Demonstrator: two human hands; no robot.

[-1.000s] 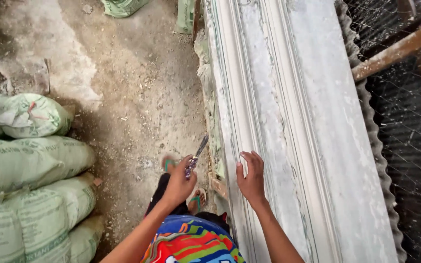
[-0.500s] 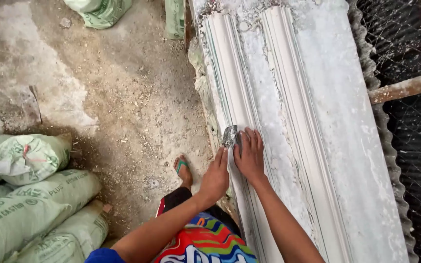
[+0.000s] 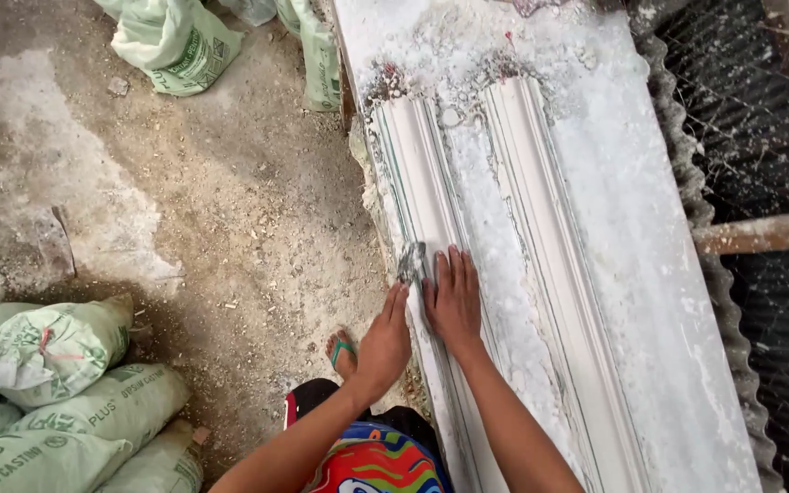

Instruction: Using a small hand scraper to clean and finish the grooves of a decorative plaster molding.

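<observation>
Scraper blade (image 3: 412, 263): small, grey, metal, plaster-crusted; lies against the left plaster moulding (image 3: 422, 210), near the left edge of the casting bench (image 3: 650, 274) and about halfway along its visible length.

Left hand (image 3: 383, 342): fingers curled around the tool's lower end, closed on it; the handle itself is hidden under the hand.

Right hand (image 3: 452, 297): flat, fingers straight and together, palm down on the left moulding, touching the blade's right side; holds nothing.

Left plaster moulding: long, white, ribbed profile, running lengthwise along the bench's left edge, its far end rounded off short of the far end of the bench.

Right plaster moulding (image 3: 541, 246): same profile, parallel, just beside the first with a trough of loose plaster crumbs between them.

Casting bench: long white slab, dusted and lumpy with plaster, heaviest toward its far end.

Corrugated sheet (image 3: 691, 210): grey, wavy edge along the bench's right side; wire mesh (image 3: 760, 137) and a rusty bar (image 3: 764, 233) beyond it.

Dirt floor (image 3: 230, 201): left of the bench, with pale plaster patches.

Green sacks (image 3: 66, 383): stacked at the lower left; more at the far left of the bench end.

Foot in a sandal (image 3: 341, 351): on the floor just beside the bench's left edge.
</observation>
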